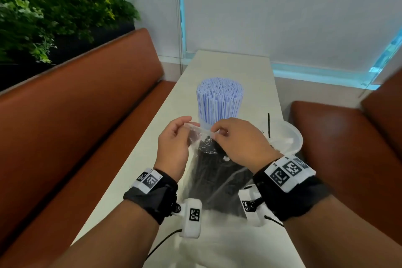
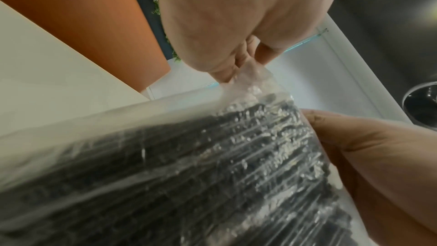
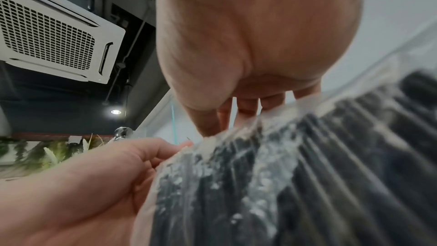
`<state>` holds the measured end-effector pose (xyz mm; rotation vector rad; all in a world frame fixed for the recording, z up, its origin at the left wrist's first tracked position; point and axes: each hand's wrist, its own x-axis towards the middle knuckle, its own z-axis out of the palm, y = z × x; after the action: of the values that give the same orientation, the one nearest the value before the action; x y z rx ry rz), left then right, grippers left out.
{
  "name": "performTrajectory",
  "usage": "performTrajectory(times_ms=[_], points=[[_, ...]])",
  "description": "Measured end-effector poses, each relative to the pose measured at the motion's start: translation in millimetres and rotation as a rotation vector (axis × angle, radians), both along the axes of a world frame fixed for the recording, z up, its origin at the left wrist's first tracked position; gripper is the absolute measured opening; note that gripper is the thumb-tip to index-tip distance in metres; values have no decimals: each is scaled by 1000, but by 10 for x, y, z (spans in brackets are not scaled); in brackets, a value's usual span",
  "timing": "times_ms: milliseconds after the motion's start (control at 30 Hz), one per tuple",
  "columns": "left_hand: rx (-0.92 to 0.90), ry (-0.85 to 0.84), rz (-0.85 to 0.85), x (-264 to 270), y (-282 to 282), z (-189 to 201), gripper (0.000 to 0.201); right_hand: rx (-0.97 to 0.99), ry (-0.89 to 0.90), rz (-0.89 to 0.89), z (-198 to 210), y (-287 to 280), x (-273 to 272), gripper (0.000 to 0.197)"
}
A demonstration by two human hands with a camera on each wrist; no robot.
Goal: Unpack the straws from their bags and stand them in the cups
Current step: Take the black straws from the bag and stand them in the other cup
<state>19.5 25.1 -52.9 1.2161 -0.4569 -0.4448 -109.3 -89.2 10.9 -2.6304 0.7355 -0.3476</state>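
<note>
A clear plastic bag (image 1: 217, 172) full of black straws (image 1: 208, 154) stands tilted on the table in front of me. My left hand (image 1: 174, 137) pinches the bag's top edge on the left, and my right hand (image 1: 235, 139) pinches it on the right. The wrist views show the bag (image 2: 212, 166) (image 3: 283, 175) close up with fingers on its crumpled top. Beyond my hands, a cup hidden behind them holds a dense bunch of upright lilac straws (image 1: 219, 98). A single black straw (image 1: 269, 125) stands in a clear cup (image 1: 289, 135) at the right.
The narrow pale table (image 1: 230, 67) runs away from me to a white window wall. Brown bench seats (image 1: 76, 115) flank it on both sides, with green plants (image 1: 54, 11) behind the left one.
</note>
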Motion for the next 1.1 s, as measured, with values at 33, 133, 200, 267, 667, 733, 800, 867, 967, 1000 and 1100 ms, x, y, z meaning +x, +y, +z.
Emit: performTrajectory(times_ms=[33, 133, 200, 267, 667, 733, 800, 867, 967, 1000, 1100], points=[[-4, -1, -18, 15, -1, -14, 22, 8, -13, 8, -4, 7, 35, 15], [-36, 50, -80, 22, 0, -24, 17, 73, -74, 35, 12, 40, 154, 21], [-44, 47, -70, 12, 22, -16, 8, 91, -117, 35, 5, 52, 214, 24], [-36, 9, -68, 11, 57, 2, 4, 119, -161, 33, -5, 65, 239, 22], [-23, 41, -40, 169, 165, 37, 23, -43, -15, -23, 17, -184, -138, 16], [-16, 52, -27, 225, 175, 5, 24, -22, 58, -114, 48, -371, -371, 16], [-11, 59, -19, 248, 169, -13, 25, -5, 110, -182, 85, -534, -589, 18], [-4, 75, -4, 252, 147, -16, 25, 19, 150, -219, 128, -630, -742, 19], [1, 94, 16, 233, 128, -4, 25, 31, 340, -261, 198, -684, -813, 18], [8, 88, 18, 222, 131, 1, 27, 32, 410, -267, 212, -686, -809, 18], [33, 54, 23, 209, 148, 13, 27, 10, 408, -272, 261, -607, -741, 21]])
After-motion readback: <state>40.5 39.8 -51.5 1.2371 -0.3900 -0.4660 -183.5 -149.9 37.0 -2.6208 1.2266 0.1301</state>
